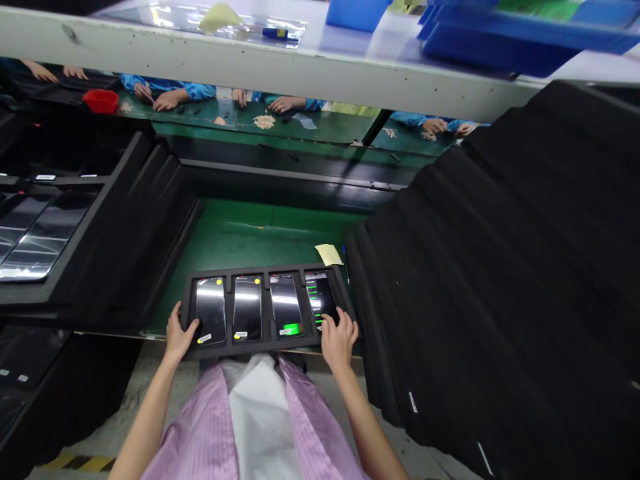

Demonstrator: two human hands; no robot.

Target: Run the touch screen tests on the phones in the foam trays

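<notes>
A black foam tray (266,313) lies at the near edge of the green bench, with several smartphones side by side in its slots. My left hand (179,335) grips the tray's left end, thumb on top and fingers at the outer side. My right hand (339,339) is over the right end, fingers apart, a digit touching the lit phone (320,297) that shows green text. Next to it, a phone (286,303) has a green block low on its screen. The left phone (211,310) and its neighbour (248,307) have dark screens and yellow dot stickers.
Stacked black trays rise at right (480,280) and left (135,233), the left ones holding phones. A yellow paper note (329,254) lies behind the tray. Above runs a white shelf (240,63) with blue bins (490,40). Co-workers' hands (170,100) work at the far bench.
</notes>
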